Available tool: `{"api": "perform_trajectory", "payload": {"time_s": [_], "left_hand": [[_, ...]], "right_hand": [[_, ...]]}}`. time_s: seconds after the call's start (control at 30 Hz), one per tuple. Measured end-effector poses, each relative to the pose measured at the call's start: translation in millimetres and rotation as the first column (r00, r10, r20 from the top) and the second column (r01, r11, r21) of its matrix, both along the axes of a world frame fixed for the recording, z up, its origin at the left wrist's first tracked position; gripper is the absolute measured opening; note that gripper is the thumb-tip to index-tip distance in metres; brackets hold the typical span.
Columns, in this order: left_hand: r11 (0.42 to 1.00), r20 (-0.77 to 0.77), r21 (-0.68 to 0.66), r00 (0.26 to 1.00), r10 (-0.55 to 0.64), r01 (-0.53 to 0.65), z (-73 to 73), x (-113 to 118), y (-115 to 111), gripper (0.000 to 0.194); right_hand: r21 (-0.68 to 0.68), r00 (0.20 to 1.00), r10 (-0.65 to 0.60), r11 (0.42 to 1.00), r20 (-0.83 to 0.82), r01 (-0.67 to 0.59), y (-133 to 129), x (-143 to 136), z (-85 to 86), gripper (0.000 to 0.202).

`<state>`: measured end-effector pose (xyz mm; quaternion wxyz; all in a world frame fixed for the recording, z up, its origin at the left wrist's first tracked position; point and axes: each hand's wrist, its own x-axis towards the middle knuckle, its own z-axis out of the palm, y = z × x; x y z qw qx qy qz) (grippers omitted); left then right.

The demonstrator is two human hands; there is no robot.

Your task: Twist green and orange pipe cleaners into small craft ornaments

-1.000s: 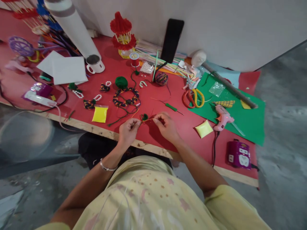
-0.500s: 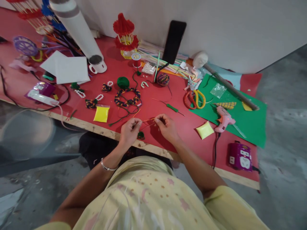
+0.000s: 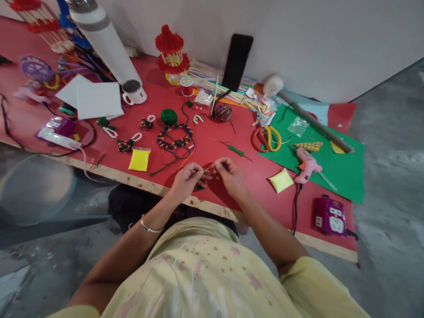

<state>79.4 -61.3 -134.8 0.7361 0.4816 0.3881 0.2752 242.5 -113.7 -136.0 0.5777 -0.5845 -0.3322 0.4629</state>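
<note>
Head view: my left grip and right grip are both pinched at the fingertips on a thin orange strand, which spans the narrow gap between them just above the red bench, close to its front edge. Half a second ago my hands were farther apart and the strand made a longer line; now my left grip has come in towards the right, its lower fingers reaching out, and only a short stretch shows. I take this to mean the work has gone from drawing the strand out to handling it close up, though whether I am looping, knotting or threading it is too small to tell. The small dark green piece, in plain sight near the bench edge a moment ago, is now partly covered by my left fingers, and I cannot tell whether they touch it. Other things lie as they did: the braided yarn ring beyond my left grip, the green-handled hook beyond my right, and the scissors farther off to the right, all of them out of my fingers.
</note>
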Motion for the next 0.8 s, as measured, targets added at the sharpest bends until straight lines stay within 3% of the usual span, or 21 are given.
{"api": "perform_trajectory", "payload": {"time_s": [0.23,0.33,0.4,0.47,0.57,0.63,0.7,0.8], "left_hand": [[0.999,0.042,-0.008,0.998,0.041,-0.04,1.3,1.4,1.2,0.037],[0.998,0.068,-0.04,0.996,0.06,-0.058,2.6,1.6,2.1,0.038],[0.997,0.073,-0.049,0.995,0.07,-0.066,2.4,1.7,3.0,0.037],[0.996,0.058,-0.039,0.995,0.085,-0.083,1.3,2.4,3.8,0.037],[0.994,0.029,-0.024,0.994,0.105,-0.104,-1.2,4.0,4.4,0.035],[0.994,0.021,-0.018,0.994,0.106,-0.106,-2.8,4.7,4.6,0.034],[0.993,0.008,0.011,0.993,0.12,-0.12,-3.4,4.7,4.9,0.032],[0.985,0.015,0.003,0.985,0.17,-0.17,-1.1,4.3,5.7,0.03]], "right_hand": [[-0.014,0.997,0.04,0.999,0.066,-0.04,-1.7,2.3,1.5,0.024],[0.08,0.968,-0.09,0.994,0.232,0.073,-9.4,5.3,7.8,0.034],[0.176,0.887,-0.145,0.982,0.438,0.073,-15.5,7.5,11.3,0.026],[0.216,0.747,-0.096,0.974,0.658,-0.065,-19.9,8.3,12.4,0.019],[0.133,0.516,0.005,0.964,0.857,-0.231,-21.2,6.5,9.5,0.02],[0.097,0.444,0.019,0.966,0.896,-0.238,-19.8,5.0,6.8,0.02],[0.124,0.458,0.0,0.963,0.889,-0.24,-18.5,4.6,5.5,0.018],[0.209,0.584,-0.035,0.95,0.811,-0.233,-19.0,5.1,7.4,0.013]]}}
